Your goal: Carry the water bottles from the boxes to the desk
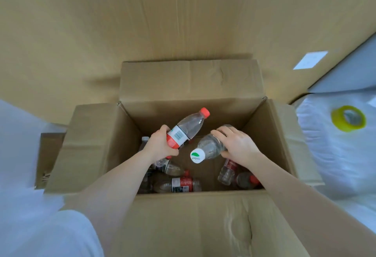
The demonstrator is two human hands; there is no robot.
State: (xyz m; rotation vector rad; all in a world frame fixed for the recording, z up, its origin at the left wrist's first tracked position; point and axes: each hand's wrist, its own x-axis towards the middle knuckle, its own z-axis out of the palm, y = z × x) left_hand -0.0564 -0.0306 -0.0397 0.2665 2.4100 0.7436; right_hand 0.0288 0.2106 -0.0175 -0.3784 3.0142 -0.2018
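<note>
An open cardboard box [270, 138] stands in front of me with several water bottles lying on its bottom. My left hand [160, 145] grips the lower part of a clear bottle with a red cap and red label [189, 127], held above the box interior with its cap pointing up and right. My right hand [236, 145] grips a clear bottle with a white cap [207, 148], its cap pointing toward me. Below the hands lie a red-labelled bottle [179, 184] and two more red-capped bottles [238, 175] at the right.
A large flattened cardboard sheet [142, 22] stands behind the box. White plastic bags [335, 155] lie at the right with a yellow tape roll [348, 118] on top. More white plastic lies at the left. A small brown box [45, 155] sits beside the left flap.
</note>
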